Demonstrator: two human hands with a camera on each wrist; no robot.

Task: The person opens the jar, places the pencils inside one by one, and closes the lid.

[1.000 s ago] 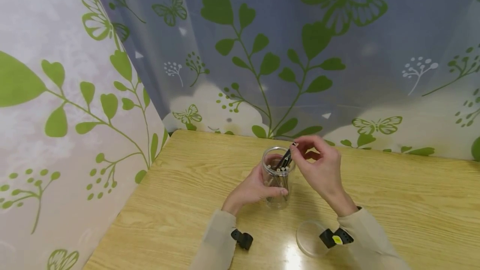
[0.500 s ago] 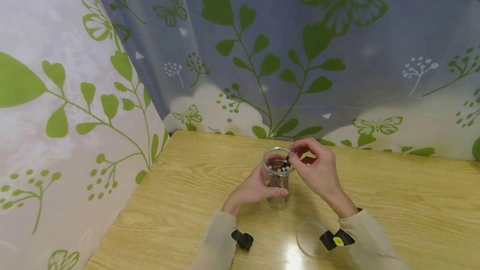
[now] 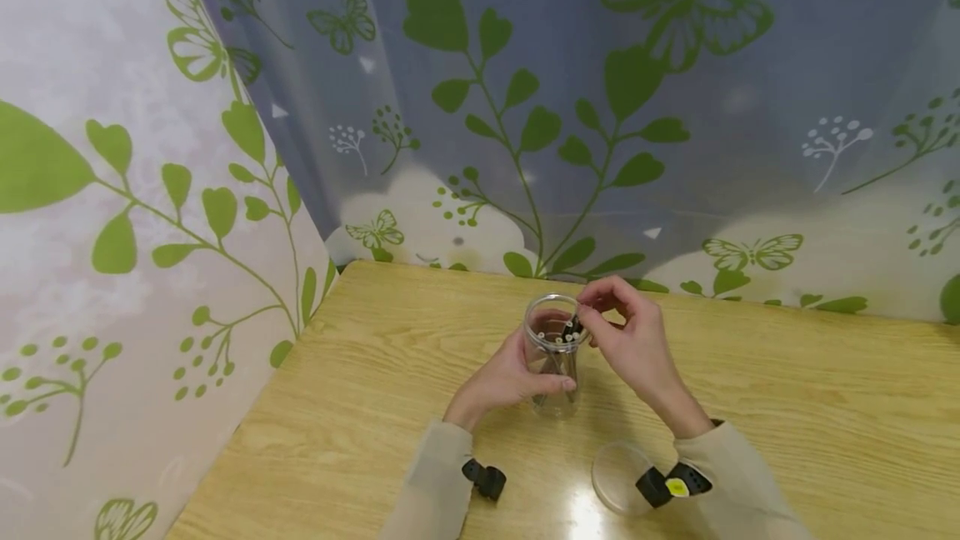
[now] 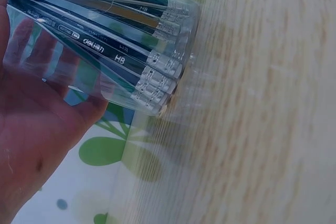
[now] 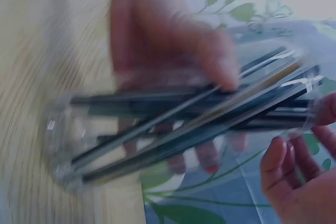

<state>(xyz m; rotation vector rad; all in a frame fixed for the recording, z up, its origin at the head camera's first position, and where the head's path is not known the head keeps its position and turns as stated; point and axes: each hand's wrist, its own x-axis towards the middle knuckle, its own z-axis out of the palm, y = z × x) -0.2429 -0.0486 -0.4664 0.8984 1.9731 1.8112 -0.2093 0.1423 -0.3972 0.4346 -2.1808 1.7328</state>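
A clear cylindrical jar (image 3: 558,408) stands at the middle of the table, its mouth upward. My left hand (image 3: 501,375) grips it from the left, thumb across the front. Inside lean several dark pencils (image 4: 105,45), printed with HB, with silvery ends at the jar's bottom in the left wrist view. One yellowish pencil shows among them. At the jar's right rim, my right hand (image 3: 636,342) pinches the top of a dark pencil (image 3: 575,325); the fingertips partly hide it. In the blurred right wrist view, the right fingers (image 5: 275,156) are beside the jar's mouth.
A round clear lid (image 3: 609,482) lies on the wooden table (image 3: 360,407) near the right wrist. Behind the table hangs a leaf-and-butterfly patterned curtain (image 3: 465,223); a similarly patterned surface (image 3: 75,290) borders the left side.
My right hand has moved slightly down and left, lowering the pencil from above the rim into the jar. The left hand and jar have stayed in place.
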